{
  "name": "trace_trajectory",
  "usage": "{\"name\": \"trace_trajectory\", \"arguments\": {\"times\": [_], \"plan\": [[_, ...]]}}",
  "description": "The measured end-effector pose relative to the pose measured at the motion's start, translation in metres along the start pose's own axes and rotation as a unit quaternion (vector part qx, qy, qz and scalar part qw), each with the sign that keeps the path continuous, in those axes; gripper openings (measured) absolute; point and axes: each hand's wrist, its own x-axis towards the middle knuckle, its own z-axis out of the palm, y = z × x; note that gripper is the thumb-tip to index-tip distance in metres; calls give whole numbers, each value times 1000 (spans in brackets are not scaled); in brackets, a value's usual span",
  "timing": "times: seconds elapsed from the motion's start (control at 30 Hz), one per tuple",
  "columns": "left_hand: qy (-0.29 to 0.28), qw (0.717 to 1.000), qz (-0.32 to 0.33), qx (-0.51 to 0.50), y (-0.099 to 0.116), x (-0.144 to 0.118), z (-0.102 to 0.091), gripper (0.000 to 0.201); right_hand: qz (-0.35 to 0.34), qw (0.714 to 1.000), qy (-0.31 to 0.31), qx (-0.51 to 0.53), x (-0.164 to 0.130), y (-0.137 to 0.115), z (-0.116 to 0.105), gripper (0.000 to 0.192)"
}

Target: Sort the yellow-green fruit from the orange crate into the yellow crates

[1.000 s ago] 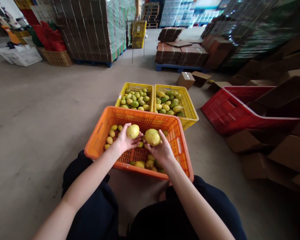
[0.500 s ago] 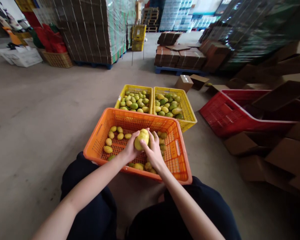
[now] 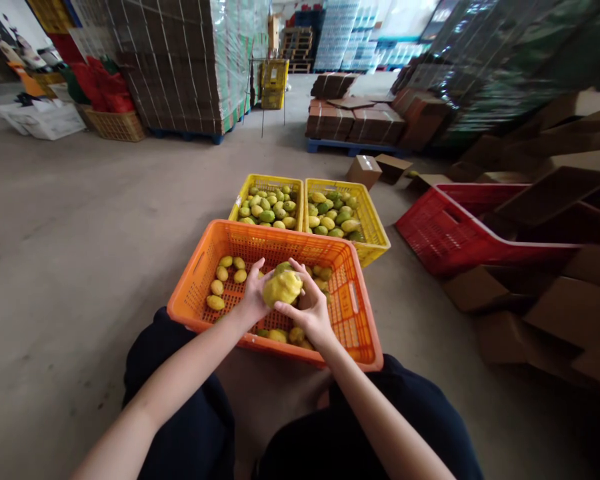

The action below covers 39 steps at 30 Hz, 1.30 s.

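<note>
Both my hands hold one yellow fruit over the middle of an orange crate that sits on the floor between my knees. My left hand cups the fruit from the left. From the right, my right hand wraps its fingers over and under it. Several smaller yellow-green fruits lie on the crate's bottom, some at the left and some under my hands.
Two yellow crates full of green and yellow fruits stand side by side just behind the orange one. A red crate and loose cardboard boxes lie to the right. Wrapped pallets stand at the back. Bare concrete floor lies to the left.
A second ago each hand held its own fruit, side by side. My hands have since come together on a single fruit, lowered a little and turned it between them.
</note>
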Motion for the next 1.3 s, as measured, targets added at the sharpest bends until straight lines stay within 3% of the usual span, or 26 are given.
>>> {"name": "trace_trajectory", "arguments": {"times": [0.1, 0.27, 0.47, 0.63, 0.73, 0.87, 1.0, 1.3], "plan": [[17, 999, 6, -26, 1, 1, -1, 42, 49, 992, -41, 112, 2, -9, -5, 57], [-27, 998, 40, -34, 7, -5, 4, 34, 78, 975, 22, 205, 6, -29, -8, 49], [-97, 978, 148, 114, 23, -11, 18, 27, 82, 983, 43, 160, 6, -29, -12, 43], [-150, 945, 201, 210, 31, -13, 19, 25, 20, 999, 2, 31, 2, -20, -14, 35], [-154, 924, 212, 280, 33, -16, 18, 21, -33, 998, -17, -53, -1, -24, -12, 35], [-149, 916, 207, 311, 34, -19, 18, 16, -70, 992, -13, -108, -2, -29, -9, 37], [-140, 907, 203, 340, 35, -19, 15, 17, -82, 990, 0, -114, -3, -28, -8, 36], [-192, 867, 233, 396, 36, -21, 13, 24, -95, 990, -16, -104, -4, -28, -8, 37]]}}
